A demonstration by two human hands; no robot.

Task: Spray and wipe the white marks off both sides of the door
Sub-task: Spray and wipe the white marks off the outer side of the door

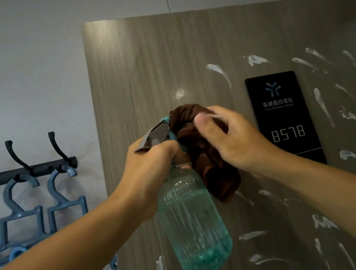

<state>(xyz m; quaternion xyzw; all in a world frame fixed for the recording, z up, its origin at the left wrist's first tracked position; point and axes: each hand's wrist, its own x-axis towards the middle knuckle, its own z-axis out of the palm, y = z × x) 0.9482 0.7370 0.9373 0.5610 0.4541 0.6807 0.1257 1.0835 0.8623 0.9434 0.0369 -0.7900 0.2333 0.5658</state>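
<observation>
Left hand: the left hand (153, 160) wraps its fingers round the neck of the spray bottle (193, 222), just below the grey trigger head (152, 137); this grip is closed on the bottle.
Spray bottle: clear teal, ribbed, hanging upright below the left hand in front of the door, with a little liquid at the bottom.
Right hand: the right hand (232, 139) clutches the bunched brown cloth (201, 152), thumb on top; this grip is closed on the cloth.
Cloth: it is pressed against the bottle's head and hangs down beside the bottle's shoulder.
Door: the wood-grain door (137, 70) fills the middle and right of the view.
White marks: white smears (218, 71) are scattered over the door's right half and lower part; the upper left is bare.
Room sign: a black plaque (285, 120) reading 8578 sits on the door, right of the right hand.
Wall: a black hook rail (24, 172) to the left carries blue hangers (22, 210).
</observation>
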